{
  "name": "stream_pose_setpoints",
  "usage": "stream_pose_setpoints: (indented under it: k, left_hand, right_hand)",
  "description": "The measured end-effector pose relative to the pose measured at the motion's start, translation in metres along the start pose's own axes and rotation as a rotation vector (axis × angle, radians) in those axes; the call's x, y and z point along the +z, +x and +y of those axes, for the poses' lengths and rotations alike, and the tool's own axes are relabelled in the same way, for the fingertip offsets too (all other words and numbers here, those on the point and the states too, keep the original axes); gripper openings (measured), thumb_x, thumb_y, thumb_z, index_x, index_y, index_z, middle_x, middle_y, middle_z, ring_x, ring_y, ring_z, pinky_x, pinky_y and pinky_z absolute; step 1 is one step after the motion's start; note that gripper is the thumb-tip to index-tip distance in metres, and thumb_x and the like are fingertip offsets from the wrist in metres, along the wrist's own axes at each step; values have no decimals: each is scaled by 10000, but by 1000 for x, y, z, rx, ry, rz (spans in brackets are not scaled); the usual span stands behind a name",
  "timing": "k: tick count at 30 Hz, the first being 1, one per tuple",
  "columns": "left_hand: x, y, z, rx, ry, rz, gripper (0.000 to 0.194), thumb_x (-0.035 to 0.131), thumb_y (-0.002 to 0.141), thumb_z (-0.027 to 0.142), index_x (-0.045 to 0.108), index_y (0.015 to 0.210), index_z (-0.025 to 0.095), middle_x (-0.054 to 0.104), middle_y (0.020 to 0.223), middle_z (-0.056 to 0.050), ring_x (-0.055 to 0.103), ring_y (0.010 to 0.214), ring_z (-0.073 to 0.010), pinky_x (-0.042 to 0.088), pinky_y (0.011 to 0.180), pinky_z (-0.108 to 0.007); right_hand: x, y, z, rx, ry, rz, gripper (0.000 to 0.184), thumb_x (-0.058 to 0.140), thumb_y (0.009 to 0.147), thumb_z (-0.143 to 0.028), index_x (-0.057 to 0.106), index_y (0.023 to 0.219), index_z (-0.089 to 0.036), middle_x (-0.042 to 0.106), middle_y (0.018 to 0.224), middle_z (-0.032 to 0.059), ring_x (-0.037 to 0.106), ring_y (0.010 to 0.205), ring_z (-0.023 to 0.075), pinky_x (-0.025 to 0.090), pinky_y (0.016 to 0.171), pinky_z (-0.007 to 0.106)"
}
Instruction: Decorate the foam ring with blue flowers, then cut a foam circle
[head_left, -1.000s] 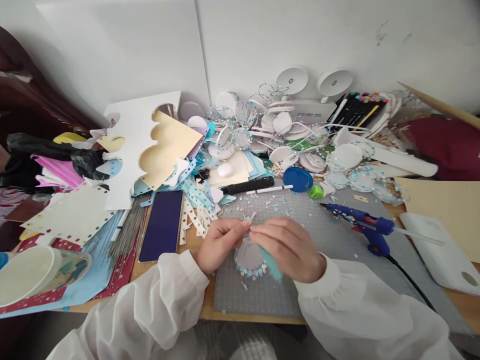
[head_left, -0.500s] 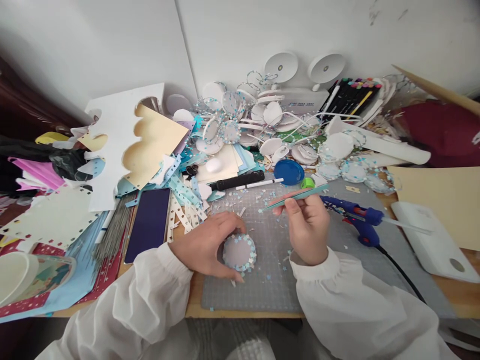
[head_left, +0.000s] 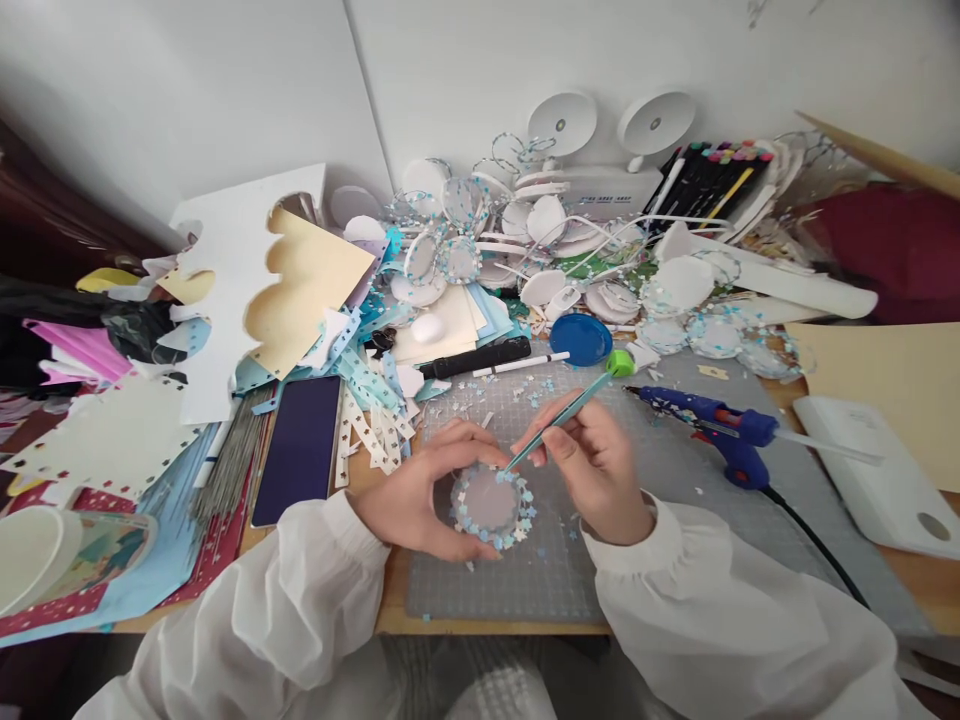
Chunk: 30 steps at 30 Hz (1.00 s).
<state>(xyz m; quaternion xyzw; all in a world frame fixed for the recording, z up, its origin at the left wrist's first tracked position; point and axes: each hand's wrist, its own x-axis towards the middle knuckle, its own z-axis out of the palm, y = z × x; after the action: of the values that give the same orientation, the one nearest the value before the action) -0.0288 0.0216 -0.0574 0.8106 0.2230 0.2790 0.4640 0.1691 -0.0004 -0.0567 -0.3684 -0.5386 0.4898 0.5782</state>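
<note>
the teal tweezers [head_left: 566, 412] have swung down toward the round disc [head_left: 487, 500] since half a second ago, when they were held up and off to its right; now their tip is right at its far rim, though from here i can't tell whether it touches. the right hand [head_left: 600, 465] has them pinched between thumb and fingers, pen-fashion. the left hand [head_left: 416, 490] is curled about the disc just as it was, thumb on the near edge, fingers on the far one, gripping it. the disc lies on the grey cutting mat [head_left: 487, 600], near the front edge, ringed with little blue and white shapes. loose paper bits [head_left: 529, 388] are scattered beyond it. farther back i see a white pen [head_left: 521, 365], a blue lid [head_left: 581, 340] and a green roll [head_left: 619, 363]; a blue glue gun [head_left: 709, 420] rests over to the right.
</note>
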Motion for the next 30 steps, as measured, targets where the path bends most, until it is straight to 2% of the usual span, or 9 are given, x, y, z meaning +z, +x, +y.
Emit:
stream_pose_setpoints:
  k: [3,10,20,24,30]
  left_hand:
    - [2,-1,-1,-4,-38,-1,742,834,556,317,504,1218,265,547,1098,-61,505,1033,-251,393,936,-406]
    - [8,-5,-4,-116,-214,35,898,851,529,280,417,1315,265,518,1164,-75,510,1052,-247,411,948,-398]
    - [8,-5,-5,-84,-320,77,953,904,461,342,432,1285,262,546,1126,-70,519,1059,-254,400,939,-390]
    - [9,-4,-6,-64,-340,89,959,915,436,318,449,1273,273,563,1089,-49,525,1028,-233,399,930,-370]
    - [13,-5,-8,-97,-376,104,937,902,476,262,445,1294,255,544,1159,-77,515,1090,-257,396,976,-400]
  right_hand:
    - [0,0,-2,-16,-30,-50,81,548,900,-306,559,868,-233,656,689,13,559,561,125,480,520,277]
    - [-3,-2,1,-18,-84,-148,76,511,924,-293,531,907,-222,639,723,11,591,625,119,461,544,250]
    - [-3,-2,0,-40,-139,-161,88,485,936,-296,528,915,-222,639,746,19,595,626,125,452,538,260]
    - [-3,-2,0,-49,-154,-146,96,483,935,-306,526,909,-223,642,743,27,612,641,140,459,533,273]
    - [-2,-1,1,-47,-168,-126,99,499,925,-310,531,909,-218,643,765,30,644,675,155,484,541,281]
